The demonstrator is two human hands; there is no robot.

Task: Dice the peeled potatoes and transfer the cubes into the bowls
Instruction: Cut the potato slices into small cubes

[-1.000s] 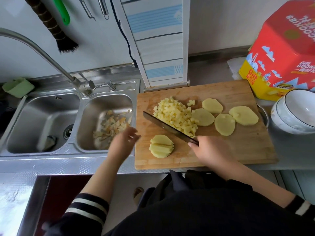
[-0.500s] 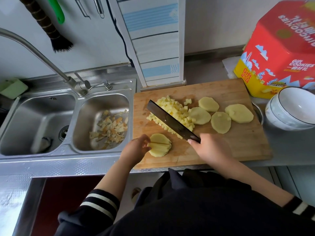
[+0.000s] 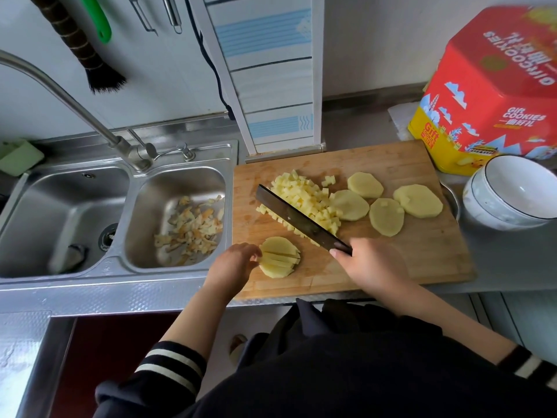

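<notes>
Here, from the head camera: a wooden cutting board [image 3: 391, 173] on the steel bench, just right of the double sink [image 3: 114, 224]. Near the board's front-left corner, a sliced potato [image 3: 278, 257] cut into strips, lying flat. Left hand [image 3: 233, 263] at its left side, fingertips touching the strips, fingers gently curved. Right hand [image 3: 372, 268] curled tight round the handle of a knife [image 3: 297, 220], blade angled toward the board's back-left, over a pile of potato cubes [image 3: 304, 200] at mid-board. Four potato slices [image 3: 385, 217] flat toward the right edge. White bowls [image 3: 512, 191] stacked just off that edge. Peelings [image 3: 190, 230] in the right basin. Red biscuit tin [image 3: 494, 95] behind the bowls.
</notes>
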